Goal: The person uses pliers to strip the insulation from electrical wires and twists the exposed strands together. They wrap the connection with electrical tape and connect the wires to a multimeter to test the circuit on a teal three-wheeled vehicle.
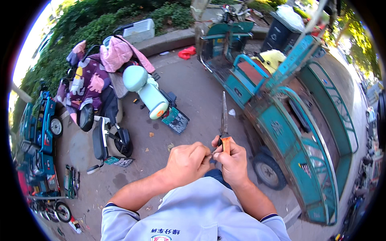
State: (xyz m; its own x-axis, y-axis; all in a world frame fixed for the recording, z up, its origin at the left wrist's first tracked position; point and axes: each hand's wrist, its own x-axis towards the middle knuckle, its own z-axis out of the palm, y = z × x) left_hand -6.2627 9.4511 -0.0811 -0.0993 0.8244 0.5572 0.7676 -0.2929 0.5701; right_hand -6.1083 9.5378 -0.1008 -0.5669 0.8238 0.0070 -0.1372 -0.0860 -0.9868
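Observation:
My right hand grips an orange-handled tool with a long, tapered metal end pointing away from me. My left hand is closed just beside it, its fingertips close to my right thumb at a small, thin item that I cannot make out. Both hands are in front of my light blue shirt.
A teal cargo tricycle stands at the right. Ahead are a mint scooter and a scooter with a purple quilted cover; a kerb runs behind. More vehicles and some tools are at the left.

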